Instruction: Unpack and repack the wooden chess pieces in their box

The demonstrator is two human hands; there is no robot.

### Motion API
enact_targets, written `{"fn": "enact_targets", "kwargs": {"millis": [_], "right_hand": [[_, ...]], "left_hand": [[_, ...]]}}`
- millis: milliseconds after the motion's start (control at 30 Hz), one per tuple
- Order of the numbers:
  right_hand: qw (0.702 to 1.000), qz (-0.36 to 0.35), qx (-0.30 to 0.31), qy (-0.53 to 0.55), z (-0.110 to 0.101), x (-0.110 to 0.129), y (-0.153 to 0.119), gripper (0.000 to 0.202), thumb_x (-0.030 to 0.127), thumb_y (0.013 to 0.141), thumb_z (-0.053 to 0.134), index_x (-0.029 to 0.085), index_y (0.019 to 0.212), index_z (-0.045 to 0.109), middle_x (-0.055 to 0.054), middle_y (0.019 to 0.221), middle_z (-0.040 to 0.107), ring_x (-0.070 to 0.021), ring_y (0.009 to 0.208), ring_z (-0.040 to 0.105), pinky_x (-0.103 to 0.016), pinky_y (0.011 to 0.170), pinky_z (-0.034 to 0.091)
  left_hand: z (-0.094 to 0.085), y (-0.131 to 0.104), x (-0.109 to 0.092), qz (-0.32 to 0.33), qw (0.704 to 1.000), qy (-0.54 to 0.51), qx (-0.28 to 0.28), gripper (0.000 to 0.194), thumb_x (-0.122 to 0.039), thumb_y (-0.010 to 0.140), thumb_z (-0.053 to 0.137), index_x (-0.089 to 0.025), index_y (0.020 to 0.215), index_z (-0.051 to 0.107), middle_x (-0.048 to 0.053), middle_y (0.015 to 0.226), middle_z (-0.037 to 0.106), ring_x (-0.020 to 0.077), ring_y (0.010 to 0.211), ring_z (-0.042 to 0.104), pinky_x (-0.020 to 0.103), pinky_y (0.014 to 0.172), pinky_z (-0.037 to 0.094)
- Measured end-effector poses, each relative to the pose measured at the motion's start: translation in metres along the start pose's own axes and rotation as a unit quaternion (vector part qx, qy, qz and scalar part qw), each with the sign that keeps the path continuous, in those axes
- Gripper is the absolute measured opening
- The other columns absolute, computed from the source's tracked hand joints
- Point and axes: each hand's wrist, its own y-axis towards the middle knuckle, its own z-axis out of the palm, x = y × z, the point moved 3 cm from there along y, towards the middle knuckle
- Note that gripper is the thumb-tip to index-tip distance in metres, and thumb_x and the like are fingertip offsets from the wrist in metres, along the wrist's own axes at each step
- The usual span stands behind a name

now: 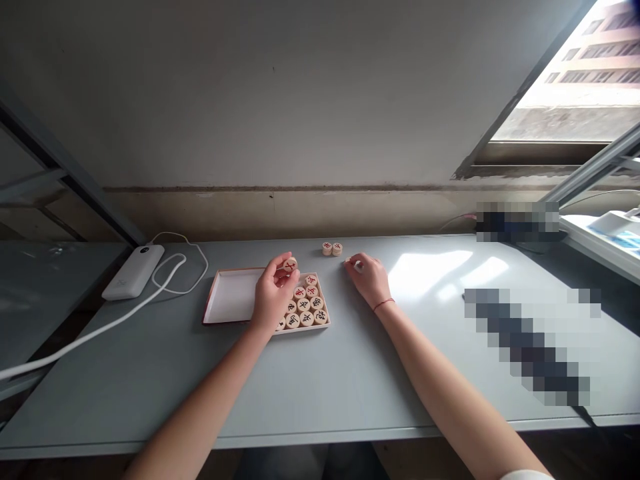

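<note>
So the red-marked disc (290, 265) is right at the fingertips of the person's left hand (273, 290), held up by the far edge of the open box (325, 325). It's a chunky little round thing, pale wood-looking, with a red character on the face that's turned toward the camera. The left hand is curled partway, thumb on one side and fingers on the other, so it's got a proper pinch on it.

Over on the right, the right hand (369, 277) is bent down low at the worktop (350, 387), fingers and thumb closed around a pale disc (348, 260). Only a bit of that one pokes out, so no clue what's on its face. There's a thin red bracelet (384, 303) on that wrist.

Under and beside the left hand, the box has rows of lettered discs (303, 305), red characters toward the far side and black ones nearer. The left forearm and hand hide some. A shallow white-lined tray (233, 297) with a reddish edge sits to the left. Two small stacks of discs (332, 249) stand side by side near the wall (280, 213), between the hands. Far left there's a white power bank (133, 273) and a white cable (115, 325).
</note>
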Motion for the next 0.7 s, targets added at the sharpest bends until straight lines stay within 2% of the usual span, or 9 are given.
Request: {"fn": "enact_targets", "kwargs": {"millis": [100,200,300,400,467,533,700], "right_hand": [[0.999,-0.020,-0.027,-0.008,-0.001,0.010,-0.004,0.013,0.032,0.081,0.052,0.023,0.075,0.058,-0.008,0.087,0.068,-0.0262,0.086,0.055,-0.039,0.075,0.043],[0.992,-0.098,-0.045,0.064,-0.011,0.045,-0.017,0.017,0.036,0.085,0.050,0.021,0.084,0.059,-0.009,0.092,0.068,-0.0234,0.086,0.058,-0.038,0.079,0.045],[0.970,-0.152,0.048,0.185,-0.014,0.085,-0.038,0.018,0.037,0.087,0.053,0.022,0.094,0.058,-0.005,0.089,0.068,-0.0165,0.076,0.060,-0.029,0.068,0.047],[0.956,-0.150,0.093,0.237,-0.013,0.108,-0.055,0.016,0.035,0.084,0.058,0.021,0.092,0.059,-0.002,0.084,0.068,-0.0137,0.071,0.060,-0.027,0.066,0.049],[0.955,-0.126,0.099,0.251,-0.011,0.109,-0.056,0.014,0.034,0.082,0.058,0.021,0.089,0.060,-0.002,0.083,0.068,-0.0131,0.069,0.060,-0.026,0.065,0.050],[0.960,-0.103,0.086,0.246,-0.011,0.099,-0.049,0.014,0.034,0.080,0.059,0.021,0.087,0.061,-0.003,0.084,0.068,-0.0137,0.069,0.061,-0.027,0.063,0.051],[0.994,-0.046,-0.031,0.093,-0.021,0.046,-0.014,0.012,0.030,0.075,0.056,0.022,0.083,0.061,-0.005,0.086,0.068,-0.0189,0.074,0.060,-0.033,0.068,0.048]], "left_hand": [[0.003,-0.003,-0.002,0.013,0.997,0.058,0.051,0.035,-0.034,0.082,0.063,-0.020,0.114,0.060,0.004,0.094,0.069,0.0151,0.081,0.067,0.026,0.074,0.055],[0.006,-0.008,-0.005,0.101,0.971,0.200,0.084,0.029,-0.034,0.083,0.063,-0.021,0.110,0.062,0.003,0.088,0.071,0.0167,0.076,0.067,0.029,0.074,0.054],[0.008,-0.012,-0.006,0.202,0.927,0.304,0.080,0.024,-0.029,0.086,0.061,-0.021,0.109,0.061,0.004,0.096,0.071,0.0179,0.080,0.067,0.030,0.075,0.052],[0.010,-0.013,-0.005,0.244,0.904,0.341,0.081,0.022,-0.020,0.088,0.056,-0.021,0.110,0.060,0.004,0.095,0.071,0.0177,0.083,0.067,0.028,0.073,0.051],[0.011,-0.014,-0.005,0.257,0.896,0.353,0.085,0.024,-0.018,0.088,0.054,-0.022,0.111,0.059,0.003,0.093,0.070,0.0173,0.082,0.066,0.028,0.073,0.051],[0.012,-0.014,-0.005,0.262,0.891,0.359,0.091,0.026,-0.021,0.089,0.054,-0.021,0.115,0.057,0.003,0.091,0.069,0.0174,0.080,0.066,0.028,0.072,0.050],[0.011,-0.014,-0.005,0.246,0.896,0.357,0.093,0.031,-0.028,0.090,0.053,-0.022,0.120,0.054,0.002,0.089,0.067,0.0151,0.073,0.063,0.027,0.070,0.048]]}}
